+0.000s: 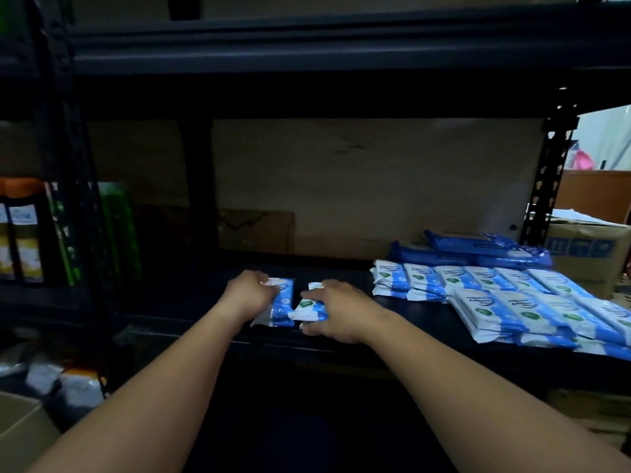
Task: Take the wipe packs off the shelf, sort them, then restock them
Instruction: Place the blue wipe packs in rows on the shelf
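Both hands outstretched: left hand [251, 292] grips wipe pack [284, 307], right hand [336, 310] another [309, 310]

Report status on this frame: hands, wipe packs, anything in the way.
Left hand grips one white-and-blue wipe pack; right hand grips another pack. Both at shelf centre. Sorted rows lie right, dark blue packs behind. Nothing blocking.

Bare shelf board [177, 302] leftward — stacked wipe packs [512, 302] crowding the right.
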A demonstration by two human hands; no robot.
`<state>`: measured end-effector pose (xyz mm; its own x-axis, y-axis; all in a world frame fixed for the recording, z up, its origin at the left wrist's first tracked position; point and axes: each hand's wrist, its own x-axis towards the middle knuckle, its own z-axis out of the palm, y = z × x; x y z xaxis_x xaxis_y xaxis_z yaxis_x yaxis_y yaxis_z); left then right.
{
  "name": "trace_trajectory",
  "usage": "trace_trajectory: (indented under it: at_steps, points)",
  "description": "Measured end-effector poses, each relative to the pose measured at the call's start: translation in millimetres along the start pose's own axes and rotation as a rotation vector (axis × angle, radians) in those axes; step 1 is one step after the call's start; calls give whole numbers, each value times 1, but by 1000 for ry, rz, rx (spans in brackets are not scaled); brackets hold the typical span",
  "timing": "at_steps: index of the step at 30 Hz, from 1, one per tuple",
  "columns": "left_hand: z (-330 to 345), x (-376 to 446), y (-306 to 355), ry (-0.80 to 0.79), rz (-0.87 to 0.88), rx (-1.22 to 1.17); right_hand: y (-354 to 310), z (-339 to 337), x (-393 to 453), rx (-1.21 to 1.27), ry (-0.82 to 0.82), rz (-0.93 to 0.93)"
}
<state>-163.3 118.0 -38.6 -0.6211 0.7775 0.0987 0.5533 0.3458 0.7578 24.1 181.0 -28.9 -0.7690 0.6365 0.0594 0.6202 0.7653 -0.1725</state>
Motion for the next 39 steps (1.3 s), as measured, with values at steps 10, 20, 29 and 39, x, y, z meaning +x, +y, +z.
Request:
trace_trajectory:
  at_steps: [10, 20, 29, 39]
  points:
    - [39, -26, 32, -114, 116, -15, 27, -18, -44, -11, -47, 59]
    - [103, -59, 82, -212, 222, -74, 90, -30, -102, -211, -18, 200]
    - [128, -64, 91, -285, 349, -210, 127, -36, -108, -346, -13, 243]
    - [112, -51, 71, -339, 665, 10, 142, -28, -109, -352, 68, 178]
